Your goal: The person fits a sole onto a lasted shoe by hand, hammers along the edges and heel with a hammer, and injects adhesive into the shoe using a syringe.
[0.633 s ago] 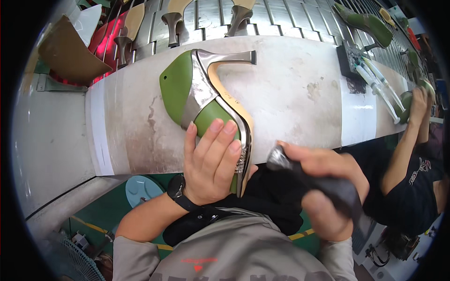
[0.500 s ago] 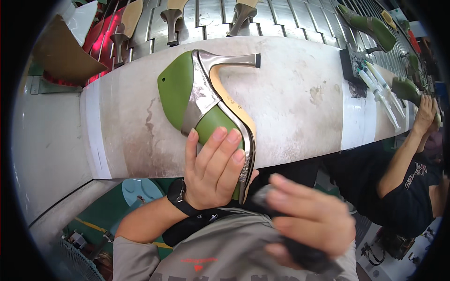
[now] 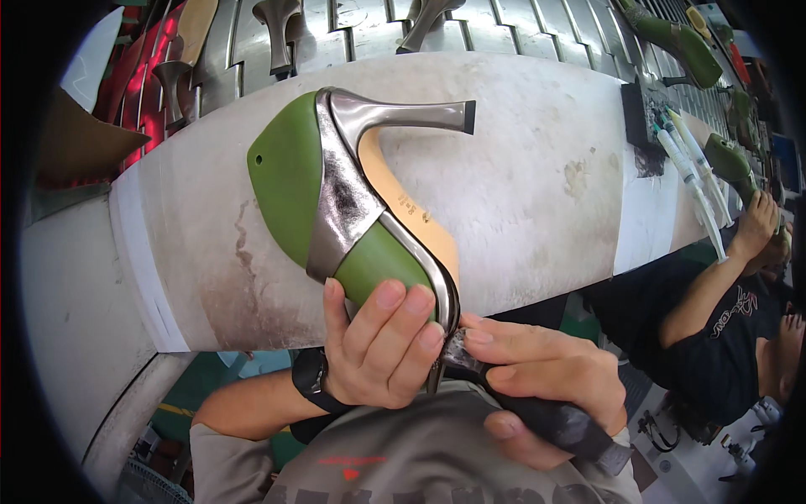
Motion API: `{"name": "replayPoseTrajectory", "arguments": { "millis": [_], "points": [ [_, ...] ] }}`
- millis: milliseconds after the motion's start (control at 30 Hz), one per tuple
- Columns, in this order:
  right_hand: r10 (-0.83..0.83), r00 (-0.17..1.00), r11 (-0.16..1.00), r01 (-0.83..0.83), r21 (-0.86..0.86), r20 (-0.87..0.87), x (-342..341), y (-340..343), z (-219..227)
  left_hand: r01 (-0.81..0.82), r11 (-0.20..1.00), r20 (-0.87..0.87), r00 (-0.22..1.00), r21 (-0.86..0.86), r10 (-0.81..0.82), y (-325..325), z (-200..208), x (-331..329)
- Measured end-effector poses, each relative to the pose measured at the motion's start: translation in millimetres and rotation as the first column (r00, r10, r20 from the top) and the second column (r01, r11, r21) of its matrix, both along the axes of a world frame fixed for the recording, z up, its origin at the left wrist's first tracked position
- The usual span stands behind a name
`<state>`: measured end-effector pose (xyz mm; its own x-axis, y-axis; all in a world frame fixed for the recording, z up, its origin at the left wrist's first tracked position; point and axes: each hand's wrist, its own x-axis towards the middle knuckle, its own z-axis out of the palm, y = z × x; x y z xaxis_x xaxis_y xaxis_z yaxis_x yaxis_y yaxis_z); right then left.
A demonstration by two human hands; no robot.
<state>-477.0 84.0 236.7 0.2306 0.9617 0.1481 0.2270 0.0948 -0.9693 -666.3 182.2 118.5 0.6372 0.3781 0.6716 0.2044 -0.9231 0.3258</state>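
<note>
A metallic high-heeled shoe (image 3: 346, 197) lies on its side on a green shoe last (image 3: 285, 172), its heel pointing right and its tan sole facing right. My left hand (image 3: 378, 349) is wrapped round the toe end, fingers on the green last and the upper's edge. My right hand (image 3: 558, 374) grips a dark tool with a thick black handle (image 3: 567, 424). The tool's worn tip touches or nearly touches the sole edge near the toe; its exact kind is hard to make out. The toe itself is partly hidden by my fingers.
The shoe lies over a stained pale bench (image 3: 537, 168). Behind it runs a slatted metal conveyor (image 3: 344, 38) carrying more heeled shoes. At right are syringes (image 3: 693, 172) beside a black block (image 3: 635, 118). A co-worker's hand (image 3: 760, 223) holds another green last.
My right hand has brought the dark tool leftward and up against the toe's sole edge. The shoe and my left hand have shifted slightly nearer to me.
</note>
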Motion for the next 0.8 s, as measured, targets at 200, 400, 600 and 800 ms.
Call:
{"name": "replayPoseTrajectory", "arguments": {
  "millis": [200, 400, 600, 800],
  "points": [
    [0.008, 0.992, 0.997, -0.018, -0.077, -0.124, 22.5, 16.6, -1.1, -0.025, 1.0, 0.028, 0.999, 0.008, 0.024, -4.1, -4.0, 1.8],
    [0.063, 0.94, 0.893, -0.203, -0.402, -0.335, 55.1, 52.1, 13.0, -0.055, 0.998, 0.03, 0.998, 0.017, 0.055, -7.7, -6.7, 1.0],
    [-0.04, 0.953, 0.908, -0.09, -0.41, -0.299, 45.3, 104.1, -2.9, 0.009, 0.994, -0.09, 0.996, -0.11, -0.019, -4.0, 12.6, -7.9],
    [-0.247, 0.935, 0.95, 0.183, -0.251, -0.254, 41.8, 86.2, 14.0, 0.143, 0.966, -0.406, 0.886, -0.217, -0.222, 100.5, 75.8, -21.3]
  ]
}}
